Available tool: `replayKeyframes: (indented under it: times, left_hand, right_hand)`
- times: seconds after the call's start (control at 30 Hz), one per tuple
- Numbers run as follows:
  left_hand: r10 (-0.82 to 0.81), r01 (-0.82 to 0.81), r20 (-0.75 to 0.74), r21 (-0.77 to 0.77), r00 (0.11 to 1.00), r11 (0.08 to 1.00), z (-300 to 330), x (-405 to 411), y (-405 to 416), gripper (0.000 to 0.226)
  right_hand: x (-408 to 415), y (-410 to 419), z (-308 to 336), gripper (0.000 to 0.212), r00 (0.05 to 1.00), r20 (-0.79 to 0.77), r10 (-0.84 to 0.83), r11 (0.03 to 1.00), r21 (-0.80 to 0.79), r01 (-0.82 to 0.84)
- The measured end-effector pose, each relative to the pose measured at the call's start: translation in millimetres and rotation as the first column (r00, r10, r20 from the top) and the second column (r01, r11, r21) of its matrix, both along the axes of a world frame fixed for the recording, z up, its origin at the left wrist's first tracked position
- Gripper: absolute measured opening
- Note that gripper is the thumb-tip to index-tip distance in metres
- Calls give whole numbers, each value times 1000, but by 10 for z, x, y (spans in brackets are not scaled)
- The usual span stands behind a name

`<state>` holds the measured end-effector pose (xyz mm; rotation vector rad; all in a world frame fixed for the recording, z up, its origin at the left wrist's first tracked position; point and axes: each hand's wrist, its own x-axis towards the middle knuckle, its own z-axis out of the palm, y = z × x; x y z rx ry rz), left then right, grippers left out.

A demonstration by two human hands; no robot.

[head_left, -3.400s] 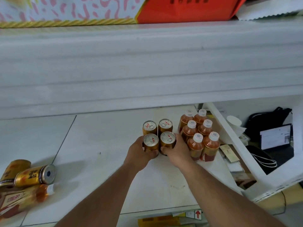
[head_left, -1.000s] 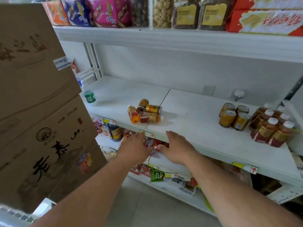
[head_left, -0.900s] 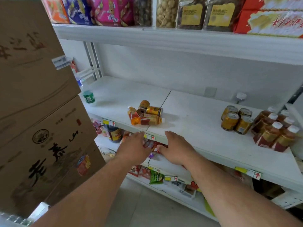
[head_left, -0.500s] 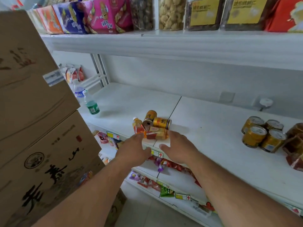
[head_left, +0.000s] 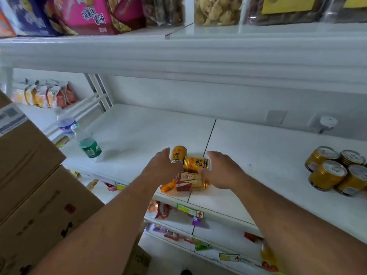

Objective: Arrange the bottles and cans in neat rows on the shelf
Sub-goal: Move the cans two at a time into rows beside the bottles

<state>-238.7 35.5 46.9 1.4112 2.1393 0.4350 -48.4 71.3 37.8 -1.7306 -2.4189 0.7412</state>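
Note:
On the white shelf (head_left: 258, 159), near its front edge, lies a small heap: two gold cans on their sides, one (head_left: 178, 154) behind and one (head_left: 196, 164) in front, and an amber tea bottle (head_left: 187, 182) with a red label lying flat. My left hand (head_left: 161, 167) is open just left of the heap, fingers by the rear can. My right hand (head_left: 221, 171) is open on the right, fingertips at the front can and the bottle. Whether either hand touches them is unclear. At the right stands a tidy block of upright gold cans (head_left: 335, 170).
Stacked cardboard boxes (head_left: 33, 185) crowd the left. Two clear water bottles (head_left: 87, 144) stand at the shelf's left end. The upper shelf (head_left: 178, 58) hangs low overhead with snack boxes and jars. Snack packets fill the lower shelves (head_left: 198, 231). A white knob (head_left: 327, 123) sits at the back.
Both hands have risen from the shelf's front edge and reached forward to either side of the fallen cans and bottle. My view has moved closer and left; the standing tea bottles have left the frame.

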Motion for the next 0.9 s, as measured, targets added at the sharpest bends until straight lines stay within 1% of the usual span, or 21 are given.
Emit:
replayKeyframes:
  times: [0.07, 0.17, 0.27, 0.4, 0.57, 0.67, 0.8, 0.9]
  left_hand:
    - [0, 1, 37, -15, 999, 1000, -74, -150, 264, 73]
    - [-26, 28, 50, -52, 998, 998, -171, -334, 626, 71]
    - [-78, 80, 21, -125, 997, 989, -216, -427, 917, 59]
    - [-185, 171, -53, -204, 981, 964, -316, -494, 1173, 32]
    - [-234, 191, -131, -278, 963, 941, -412, -530, 1386, 34]
    - [-202, 173, -64, -305, 977, 936, -474, -555, 1488, 42]
    - [-129, 139, 53, -334, 990, 932, -486, -564, 1533, 46]
    - [-59, 115, 157, -375, 986, 920, -489, -550, 1537, 52]
  right_hand:
    - [-98, 153, -12, 71, 1000, 27, -9, 1000, -10, 9]
    - [-242, 361, -46, 74, 998, 52, -26, 998, -54, 28]
    - [-353, 530, -103, 75, 998, 55, -17, 994, -103, 22]
    - [-449, 732, -190, 75, 995, 100, -11, 987, -159, 27]
    - [-535, 900, -325, 75, 988, 156, 13, 974, -226, 23]
    - [-529, 971, -409, 81, 991, 130, -18, 957, -285, 55]
    - [-503, 1080, -422, 88, 989, 148, 0, 944, -327, 48]
    - [-477, 1106, -429, 85, 988, 154, 12, 928, -371, 47]
